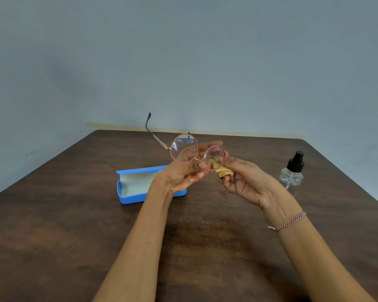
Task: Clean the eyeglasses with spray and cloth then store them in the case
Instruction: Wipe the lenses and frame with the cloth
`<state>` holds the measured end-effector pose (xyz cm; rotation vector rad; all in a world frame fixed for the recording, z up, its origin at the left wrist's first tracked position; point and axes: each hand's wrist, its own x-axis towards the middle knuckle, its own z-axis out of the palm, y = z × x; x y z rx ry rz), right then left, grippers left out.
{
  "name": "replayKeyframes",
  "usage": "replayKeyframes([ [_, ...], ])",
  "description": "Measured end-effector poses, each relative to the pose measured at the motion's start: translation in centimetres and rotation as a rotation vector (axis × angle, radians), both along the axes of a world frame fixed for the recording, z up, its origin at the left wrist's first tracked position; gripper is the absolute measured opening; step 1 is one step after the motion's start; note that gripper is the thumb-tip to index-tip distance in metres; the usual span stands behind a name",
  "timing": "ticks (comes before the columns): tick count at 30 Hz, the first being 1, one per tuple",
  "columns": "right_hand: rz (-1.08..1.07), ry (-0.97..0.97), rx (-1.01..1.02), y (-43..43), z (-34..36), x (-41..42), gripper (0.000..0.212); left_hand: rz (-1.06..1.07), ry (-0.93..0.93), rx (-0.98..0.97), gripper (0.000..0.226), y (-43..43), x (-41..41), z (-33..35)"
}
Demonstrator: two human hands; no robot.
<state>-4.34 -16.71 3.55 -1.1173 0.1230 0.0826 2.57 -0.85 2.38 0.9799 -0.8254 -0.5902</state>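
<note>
Table, dark wood. Blue case, open and empty, toward far left edge. Spray bottle, upright near right edge. Left hand, closed on eyeglasses at bridge, held aloft above centre. Right hand, pinching yellow cloth against right lens. Likely risks: thin frame bent by hard rubbing; glasses slipping from narrow bridge grip; raised temple arm catching; fingertips smearing lenses.
</note>
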Motion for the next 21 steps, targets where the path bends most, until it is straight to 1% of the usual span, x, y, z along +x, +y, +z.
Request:
replayKeyframes([
  [5, -0.046, 0.015, -0.012, -0.2, 0.0, 0.1, 0.027, -0.030, -0.055, 0.003, 0.055, -0.3, 0.0, -0.1],
  [6, -0.052, 0.016, -0.012, -0.2, 0.1, 0.0, 0.023, -0.021, -0.043, 0.009, 0.056, -0.4, 0.1, -0.2],
  [9, -0.105, 0.006, -0.002, -0.1, 0.3, 0.1, 0.001, 0.007, -0.024, -0.005, 0.059, -0.8, 0.5, -0.6],
  [10, -0.138, -0.006, 0.007, -0.1, 0.3, 0.1, 0.001, 0.018, -0.022, -0.011, 0.058, -0.9, 0.6, -0.6],
  [11, -0.177, -0.025, 0.020, -0.2, 0.4, 0.2, 0.002, 0.027, -0.014, -0.015, 0.057, -1.1, 0.6, -0.6],
  [13, -0.278, -0.089, 0.075, -0.5, 0.2, 0.5, 0.019, 0.028, 0.035, -0.033, 0.058, -1.4, 0.8, -0.7],
  [15, -0.381, -0.175, 0.131, -0.8, 0.0, 0.6, 0.029, 0.014, 0.091, -0.053, 0.062, -1.8, 0.9, -0.7],
  [18, -0.507, -0.284, 0.111, -0.7, -0.1, 0.7, 0.035, 0.036, 0.116, -0.050, 0.059, -2.1, 1.0, -0.6],
  [21, -0.582, -0.378, 0.057, -0.7, -0.2, 0.8, 0.036, 0.119, 0.154, 0.004, 0.052, -2.6, 0.6, -0.4],
])
